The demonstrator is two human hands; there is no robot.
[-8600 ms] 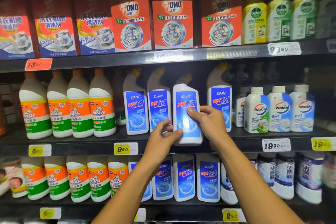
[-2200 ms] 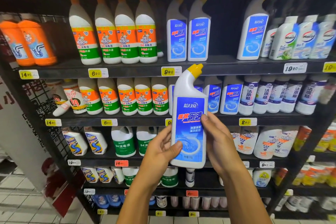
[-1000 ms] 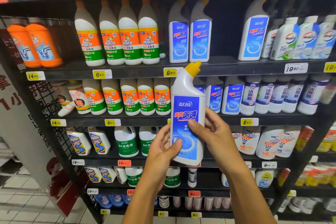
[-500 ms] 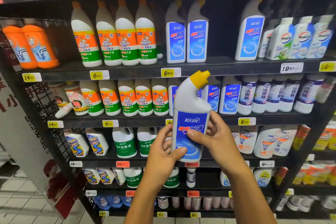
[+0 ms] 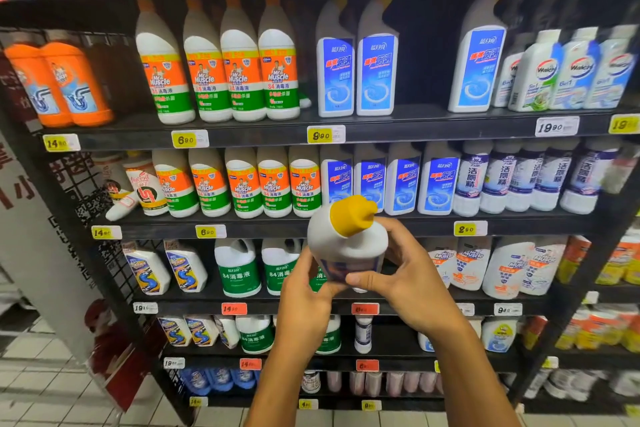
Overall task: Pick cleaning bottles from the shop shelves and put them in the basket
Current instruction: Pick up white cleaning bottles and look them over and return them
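Shelving [image 5: 363, 130] in black metal is filling the view, its rows carrying cleaning products behind price tags. Starting at nine o'clock, two orange drain-cleaner bottles [image 5: 59, 83] are standing on the upper row, and just beside them toward the centre four Mr Muscle bottles [image 5: 221, 69] are lining up shoulder to shoulder. Next along, toward twelve o'clock, two blue-labelled toilet cleaners [image 5: 356, 69] are standing side by side, then a gap, then a single one [image 5: 479, 66], and at two o'clock the Walch bottles [image 5: 568, 73] are crowding the row's end.

In front of the shelves, just below centre, both hands are holding a white bottle [image 5: 346, 243] with a yellow cap [image 5: 351, 215]. The bottle is tipping toward the camera, cap uppermost and nearest the lens, so its blue label is showing only as a sliver. The left hand [image 5: 304, 298] is gripping it from seven o'clock, fingers curling round the lower body. The right hand [image 5: 405, 274] is clamping it from four o'clock, thumb pressing across the front and fingers wrapping behind the shoulder. The bottle's base is hidden behind the hands; it is probably hanging free of any shelf, well apart from the rows behind. At the far right, near three o'clock, yellow and orange packages [image 5: 620, 263] are blurring at the frame's edge.
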